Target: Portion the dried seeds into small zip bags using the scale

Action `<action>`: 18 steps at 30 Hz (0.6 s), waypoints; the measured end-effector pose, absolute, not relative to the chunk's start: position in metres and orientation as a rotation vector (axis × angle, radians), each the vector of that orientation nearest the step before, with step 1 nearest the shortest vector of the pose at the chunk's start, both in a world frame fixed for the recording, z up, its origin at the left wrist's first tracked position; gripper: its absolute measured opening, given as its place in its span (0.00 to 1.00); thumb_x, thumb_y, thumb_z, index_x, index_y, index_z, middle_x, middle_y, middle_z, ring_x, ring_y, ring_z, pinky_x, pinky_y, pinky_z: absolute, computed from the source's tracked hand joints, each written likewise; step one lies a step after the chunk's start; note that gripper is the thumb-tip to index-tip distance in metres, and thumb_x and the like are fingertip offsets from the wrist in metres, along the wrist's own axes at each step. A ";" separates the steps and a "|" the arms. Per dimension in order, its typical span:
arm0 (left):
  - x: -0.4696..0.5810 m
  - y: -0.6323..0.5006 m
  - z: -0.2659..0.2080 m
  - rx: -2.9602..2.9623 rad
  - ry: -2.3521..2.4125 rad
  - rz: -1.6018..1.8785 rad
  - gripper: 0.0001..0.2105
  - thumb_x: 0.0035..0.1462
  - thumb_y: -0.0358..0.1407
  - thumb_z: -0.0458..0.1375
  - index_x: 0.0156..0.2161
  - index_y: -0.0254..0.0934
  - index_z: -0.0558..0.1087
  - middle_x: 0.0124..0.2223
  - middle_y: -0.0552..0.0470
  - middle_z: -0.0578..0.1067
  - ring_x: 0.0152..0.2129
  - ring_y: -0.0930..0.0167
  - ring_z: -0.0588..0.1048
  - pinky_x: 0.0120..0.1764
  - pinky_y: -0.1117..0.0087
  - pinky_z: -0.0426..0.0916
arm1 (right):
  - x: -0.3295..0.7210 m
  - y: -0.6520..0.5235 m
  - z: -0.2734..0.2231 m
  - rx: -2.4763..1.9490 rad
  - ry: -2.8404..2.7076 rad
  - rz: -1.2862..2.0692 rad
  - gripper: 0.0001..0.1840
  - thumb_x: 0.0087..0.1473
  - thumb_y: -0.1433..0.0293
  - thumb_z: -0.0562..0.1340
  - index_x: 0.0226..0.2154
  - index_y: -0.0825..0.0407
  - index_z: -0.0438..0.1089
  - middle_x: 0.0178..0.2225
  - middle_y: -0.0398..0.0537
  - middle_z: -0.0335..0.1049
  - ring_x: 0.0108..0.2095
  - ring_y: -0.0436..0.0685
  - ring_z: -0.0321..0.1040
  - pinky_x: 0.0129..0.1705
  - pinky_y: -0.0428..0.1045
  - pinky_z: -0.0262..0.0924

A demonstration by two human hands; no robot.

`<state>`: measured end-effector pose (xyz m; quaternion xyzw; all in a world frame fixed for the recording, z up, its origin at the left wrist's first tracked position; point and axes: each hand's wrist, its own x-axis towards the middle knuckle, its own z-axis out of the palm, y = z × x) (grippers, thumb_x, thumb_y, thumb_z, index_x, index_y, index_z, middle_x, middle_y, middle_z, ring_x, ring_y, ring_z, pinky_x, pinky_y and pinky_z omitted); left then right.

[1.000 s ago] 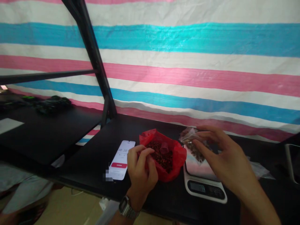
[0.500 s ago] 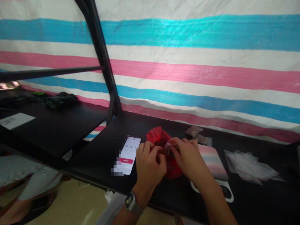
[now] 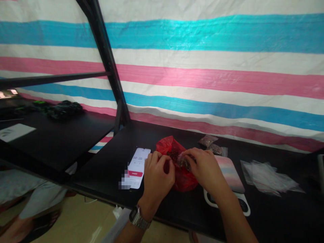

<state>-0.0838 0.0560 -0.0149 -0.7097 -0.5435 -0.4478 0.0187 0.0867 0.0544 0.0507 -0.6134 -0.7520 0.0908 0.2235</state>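
Note:
A red plastic bag lies crumpled on the black table, its mouth open on small dark brown bits. Over its right side, my right hand pinches a small clear plastic bag that has dark bits inside. My left hand is at the left of the red bag, thumb and forefinger pressed together; whatever they grip is hidden. Just left of that hand lies a phone with a running timer on its screen. Partly behind my right forearm sits a white scale with a pink-striped top.
Two filled clear bags rest by the table's back edge. Flat clear bags are piled at the right. A black metal frame rises at the left before a striped sheet. Another person's leg shows at lower left.
My left hand has drawn slightly away to the left from the small clear bag. My right hand still holds that bag, and its dark contents show more. The view has shifted a little.

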 end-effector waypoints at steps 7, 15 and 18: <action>-0.083 0.055 -0.014 -2.209 -1.675 -1.357 0.05 0.60 0.27 0.60 0.35 0.40 0.76 0.37 0.48 0.72 0.37 0.60 0.70 0.41 0.57 0.66 | 0.086 0.049 0.055 -1.753 -2.218 -0.017 0.15 0.67 0.77 0.61 0.42 0.45 0.82 0.42 0.47 0.83 0.45 0.62 0.74 0.48 0.58 0.49; -0.083 0.052 -0.012 -2.262 -1.685 -1.311 0.07 0.61 0.27 0.59 0.35 0.39 0.78 0.36 0.47 0.72 0.38 0.59 0.70 0.42 0.57 0.65 | 0.089 0.052 0.051 -1.765 -2.071 -0.004 0.14 0.67 0.77 0.63 0.41 0.45 0.84 0.42 0.46 0.84 0.45 0.61 0.74 0.48 0.57 0.48; -0.083 0.053 -0.011 -2.259 -1.674 -1.319 0.07 0.61 0.27 0.59 0.35 0.39 0.78 0.36 0.47 0.72 0.37 0.59 0.70 0.41 0.57 0.65 | 0.087 0.052 0.050 -1.737 -2.070 0.038 0.16 0.66 0.78 0.63 0.39 0.43 0.84 0.40 0.45 0.84 0.45 0.60 0.74 0.47 0.57 0.46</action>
